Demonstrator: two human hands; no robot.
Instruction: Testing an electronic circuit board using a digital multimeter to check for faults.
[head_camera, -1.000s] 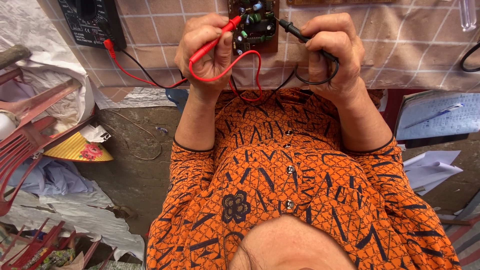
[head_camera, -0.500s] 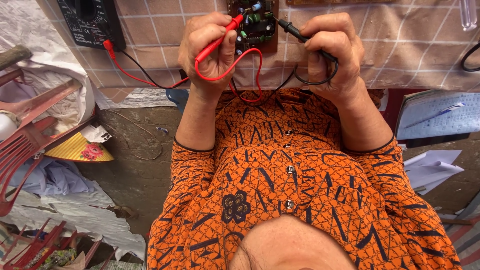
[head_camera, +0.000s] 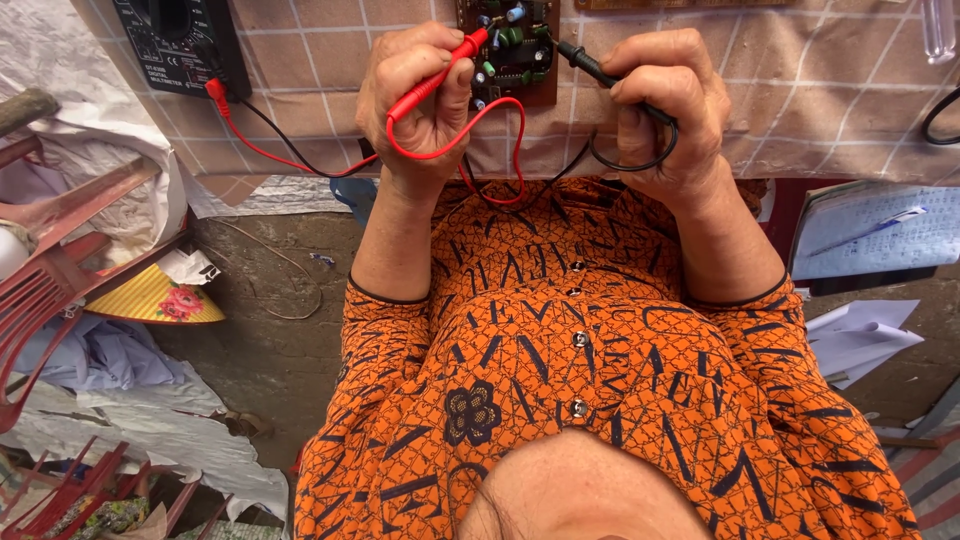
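While both hands sit at the table edge near 12 o'clock, each one is closed around a meter probe. Left hand (head_camera: 420, 100) grips the red probe (head_camera: 440, 75), fingers curled round the shaft, tip angled up toward 1 o'clock and touching the circuit board (head_camera: 510, 55). Right hand (head_camera: 665, 110) is clamped on the black probe (head_camera: 600, 70), tip pointing to 10 o'clock and meeting the board's right edge.

Board is brown, packed with small green, blue and dark parts, lying flat between the 2 hands on the checked tablecloth (head_camera: 820, 90). Its top edge runs out of view.

Red wire (head_camera: 290, 160) loops under the left hand, then runs to 10 o'clock into the black meter (head_camera: 180, 40), which lies on the cloth well left of the board. Black wire (head_camera: 640, 160) curls in a loop under the right hand.

Person wears an orange patterned shirt (head_camera: 600, 380) with buttons down the front, filling the lower middle.

Around it: red plastic chair (head_camera: 50, 280) at 9 o'clock, yellow fan with a flower print (head_camera: 155, 300) just beside it on the floor, white sheeting at 8 o'clock. Notebook with a blue pen (head_camera: 880, 225) at 3 o'clock, loose white paper (head_camera: 860, 340) just below it.
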